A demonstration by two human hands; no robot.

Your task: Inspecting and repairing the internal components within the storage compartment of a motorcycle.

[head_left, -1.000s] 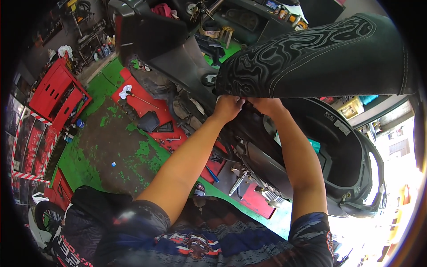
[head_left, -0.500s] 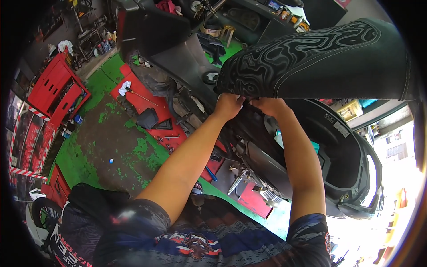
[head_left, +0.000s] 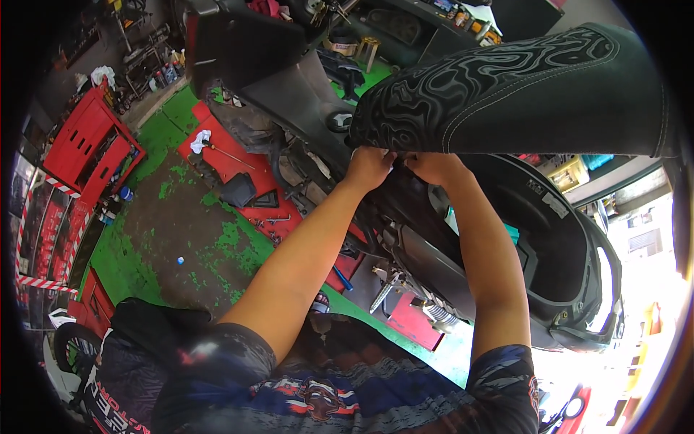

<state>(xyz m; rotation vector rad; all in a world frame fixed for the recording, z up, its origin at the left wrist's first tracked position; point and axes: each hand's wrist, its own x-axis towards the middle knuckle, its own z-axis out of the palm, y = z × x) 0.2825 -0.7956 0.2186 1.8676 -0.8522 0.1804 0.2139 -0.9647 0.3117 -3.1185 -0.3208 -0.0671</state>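
Observation:
A scooter's raised black seat (head_left: 506, 101), with a swirled pattern and pale stitching, stands over both hands. My left hand (head_left: 371, 168) is closed at the seat's front lower end, with its fingertips partly in shadow. Close beside it on the right, my right hand (head_left: 437, 169) is also closed, its fingertips tucked under the seat's edge. Whatever the fingers pinch is too small and dark to make out. Below and right of my hands lies the open underseat storage bin (head_left: 555, 249), black, with something teal inside partly hidden by my right forearm.
Left of the scooter, a red platform (head_left: 230, 160) carries a screwdriver (head_left: 230, 155), a white rag (head_left: 200, 141), dark panels and small loose parts. A red tool cabinet (head_left: 90, 141) stands farther left on the worn green floor. A shock absorber (head_left: 438, 312) shows below the scooter's side panel.
The whole view has shifted slightly. Both hands stay at the seat's front end, with only slight movement of the fingers.

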